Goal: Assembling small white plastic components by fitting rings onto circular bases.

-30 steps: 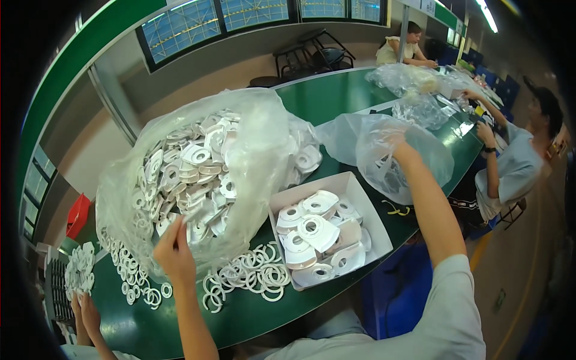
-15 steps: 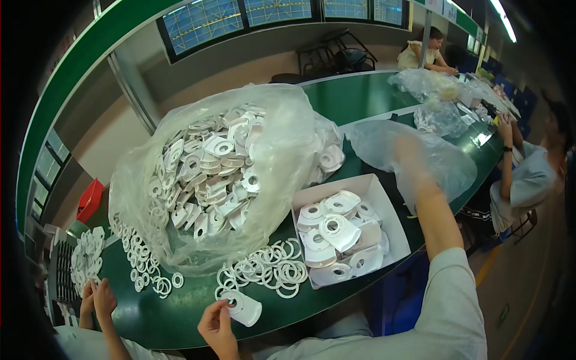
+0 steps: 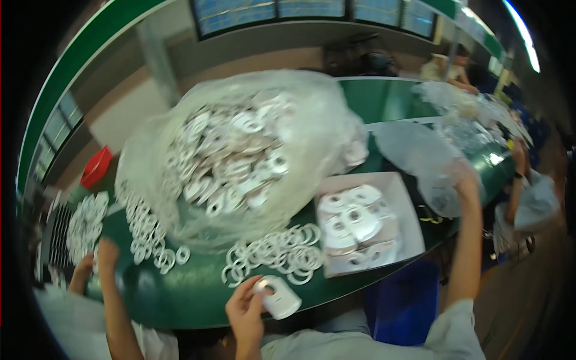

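My left hand (image 3: 245, 307) pinches a flat white plastic part (image 3: 281, 299) by the edge of its round hole. The part has one rounded end and is held over the table's near edge. On the right, my right hand (image 3: 464, 179) is at the near right side of a clear plastic bag (image 3: 408, 147); its fingers are smeared by motion, so their grip does not show. Between my hands stands an open white box (image 3: 409, 219) with several similar white parts (image 3: 361, 222) in it. A heap of white rings (image 3: 273, 255) lies just beyond my left hand.
A large clear bag (image 3: 141, 162) full of white parts fills the middle of the green table (image 3: 198, 300). More rings (image 3: 144, 231) lie to its left, near a co-worker's hands (image 3: 107, 255). A blue bin (image 3: 402, 303) stands below the table edge. Other people sit at the far right.
My right hand has moved right and nearer across the clear plastic bag. My left hand still holds the white part. The whole view has shifted slightly.
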Available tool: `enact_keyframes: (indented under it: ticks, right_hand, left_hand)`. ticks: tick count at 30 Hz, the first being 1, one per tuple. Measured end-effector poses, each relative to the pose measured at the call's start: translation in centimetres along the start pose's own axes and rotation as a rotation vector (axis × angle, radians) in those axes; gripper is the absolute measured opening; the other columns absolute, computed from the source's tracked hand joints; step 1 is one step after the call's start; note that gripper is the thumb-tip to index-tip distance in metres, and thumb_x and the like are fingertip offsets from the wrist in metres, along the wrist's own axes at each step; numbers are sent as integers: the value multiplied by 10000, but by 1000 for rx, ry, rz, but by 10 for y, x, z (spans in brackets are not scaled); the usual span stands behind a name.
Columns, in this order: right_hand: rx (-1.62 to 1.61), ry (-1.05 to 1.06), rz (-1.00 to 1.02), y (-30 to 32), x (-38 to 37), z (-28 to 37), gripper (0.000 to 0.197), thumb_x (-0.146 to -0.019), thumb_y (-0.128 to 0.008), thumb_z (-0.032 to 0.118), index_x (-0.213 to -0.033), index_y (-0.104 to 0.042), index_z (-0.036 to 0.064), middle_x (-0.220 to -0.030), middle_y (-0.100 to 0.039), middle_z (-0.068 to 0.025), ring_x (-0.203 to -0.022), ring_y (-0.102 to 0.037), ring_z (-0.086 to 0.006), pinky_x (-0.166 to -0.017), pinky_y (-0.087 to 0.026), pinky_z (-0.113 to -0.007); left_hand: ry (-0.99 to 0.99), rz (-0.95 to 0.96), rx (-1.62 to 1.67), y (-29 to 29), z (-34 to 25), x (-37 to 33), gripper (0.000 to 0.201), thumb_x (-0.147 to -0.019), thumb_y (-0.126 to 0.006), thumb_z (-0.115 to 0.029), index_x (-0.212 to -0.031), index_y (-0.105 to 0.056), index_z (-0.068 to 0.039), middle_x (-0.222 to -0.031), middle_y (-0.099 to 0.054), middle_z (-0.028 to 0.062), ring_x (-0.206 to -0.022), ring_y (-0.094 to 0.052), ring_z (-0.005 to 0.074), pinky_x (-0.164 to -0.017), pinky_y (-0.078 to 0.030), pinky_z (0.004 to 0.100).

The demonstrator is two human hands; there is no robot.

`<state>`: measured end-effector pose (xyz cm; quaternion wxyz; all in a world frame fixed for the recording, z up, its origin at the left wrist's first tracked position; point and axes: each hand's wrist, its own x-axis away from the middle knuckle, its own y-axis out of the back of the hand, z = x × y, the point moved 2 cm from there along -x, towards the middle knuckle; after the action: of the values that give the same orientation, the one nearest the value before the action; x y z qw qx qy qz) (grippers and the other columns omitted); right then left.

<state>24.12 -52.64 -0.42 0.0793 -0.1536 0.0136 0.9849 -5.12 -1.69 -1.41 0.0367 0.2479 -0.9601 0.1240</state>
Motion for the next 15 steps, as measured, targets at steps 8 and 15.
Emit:
enact_keyframes:
  ticks: [8, 15]
  right_hand:
    - [971, 672, 192, -160, 226, 187, 204, -681, -666, -33, -879, -625, -6, -883, -612, -108, -780, -594, -273, -697, -484, -337]
    - [666, 784, 705, -270, 262, 134, 247, -634, -727, 96, -872, -668, 65, -1043, -613, -95, -975, -584, -279, -748, -512, -359]
  left_hand:
    - [195, 321, 159, -42, 12, -5, 275, -930, -480, -20, -1193, -515, 55, -993, -661, 121, -850, -647, 144, -713, -558, 270]
    - [264, 344, 395, -35, 13, 20, 301, -954, -486, -93, -1221, -503, 45, -1054, -634, 123, -881, -643, 156, -757, -553, 284]
